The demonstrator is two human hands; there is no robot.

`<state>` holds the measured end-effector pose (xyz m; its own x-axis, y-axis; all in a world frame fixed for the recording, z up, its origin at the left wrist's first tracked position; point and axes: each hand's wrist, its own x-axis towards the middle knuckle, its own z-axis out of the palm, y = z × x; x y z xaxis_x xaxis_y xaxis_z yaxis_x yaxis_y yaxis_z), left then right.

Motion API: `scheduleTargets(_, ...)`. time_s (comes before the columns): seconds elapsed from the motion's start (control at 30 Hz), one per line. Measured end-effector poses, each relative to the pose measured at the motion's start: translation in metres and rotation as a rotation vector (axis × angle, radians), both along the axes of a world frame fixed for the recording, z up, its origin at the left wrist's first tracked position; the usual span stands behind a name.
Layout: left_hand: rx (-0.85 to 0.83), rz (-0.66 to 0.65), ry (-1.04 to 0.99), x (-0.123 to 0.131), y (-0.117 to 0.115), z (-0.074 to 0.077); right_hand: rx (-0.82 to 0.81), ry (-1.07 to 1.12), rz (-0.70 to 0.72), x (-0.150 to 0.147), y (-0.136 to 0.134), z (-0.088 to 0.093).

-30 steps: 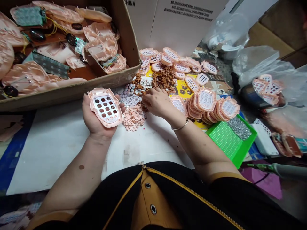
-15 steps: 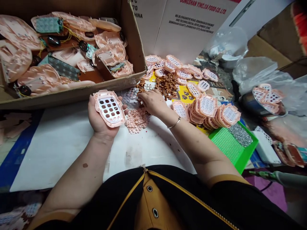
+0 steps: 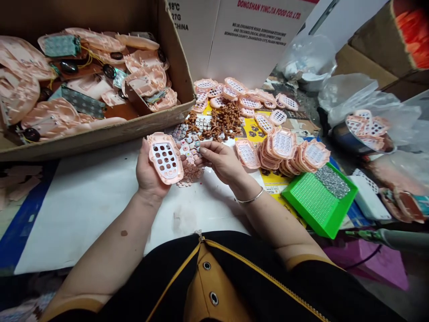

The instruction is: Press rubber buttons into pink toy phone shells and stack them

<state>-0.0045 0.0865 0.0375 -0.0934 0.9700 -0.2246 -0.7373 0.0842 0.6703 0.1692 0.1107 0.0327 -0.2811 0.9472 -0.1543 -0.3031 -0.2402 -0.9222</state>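
**A:** Where's the pink keypad shell [image 3: 165,157]?

**B:** Off the tabletop [image 3: 90,197], propped in the left hand [image 3: 150,172]. The fingers close round its edges and its holed face tips toward the right hand [image 3: 223,162].

**A:** And the right fingers [image 3: 205,152]?

**B:** They're drawn together at the tips, just beside the shell's edge. I can't tell whether a small piece sits between them; it's too small to see.

**A:** What could go wrong?

**B:** I'd judge that a tiny piece could slip from so light a pinch. It would fall into the loose pale buttons [image 3: 190,173] directly beneath the fingers and be lost among them. The shell is only held by its rim, so a push on its face might tip it out of the palm. The right forearm also lies close to the stacked shells [image 3: 284,150] on its outer side, and a swing of the wrist could topple them toward the green tray [image 3: 315,199].

**A:** What's changed from half a second ago?

**B:** The right hand was then lying knuckles-up on the pieces beyond, by the brown heap [image 3: 228,120]. It has since drawn back and turned toward the shell. The shell stands more on edge, and the two hands are closer together.
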Motion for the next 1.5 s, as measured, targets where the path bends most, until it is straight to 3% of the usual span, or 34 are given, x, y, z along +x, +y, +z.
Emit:
scheduleTargets(0.27, 0.011, -0.029, -0.054, 0.002, 0.0, 0.001, 0.024, -0.011, -0.063, -0.002, -0.007, 0.001)
scheduleTargets(0.4, -0.014, -0.09, -0.066, 0.002, 0.0, -0.005, 0.13, -0.046, -0.114, -0.003, -0.008, -0.001)
scheduleTargets(0.5, -0.056, -0.12, -0.051, 0.004, -0.003, -0.007, 0.316, -0.099, -0.169, -0.006, -0.01, -0.003)
scheduleTargets(0.7, -0.026, -0.263, -0.102, 0.012, -0.009, -0.004, 0.966, -0.491, -0.205, -0.008, -0.01, -0.007)
scheduleTargets(0.97, -0.113, -0.204, -0.117, 0.014, -0.008, 0.004, 1.425, -0.871, -0.174, -0.008, -0.013, -0.008)
scheduleTargets(1.2, -0.138, -0.142, -0.143, 0.017, -0.006, 0.004, 1.442, -1.072, 0.028, -0.002, -0.021, 0.005)
scheduleTargets(1.33, -0.135, -0.152, -0.105, 0.017, -0.007, 0.005, 1.386, -1.084, 0.069, -0.003, -0.028, 0.011)
scheduleTargets(1.5, -0.148, -0.149, -0.056, 0.015, -0.006, 0.004, 1.379, -1.224, 0.133, -0.009, -0.036, 0.008)
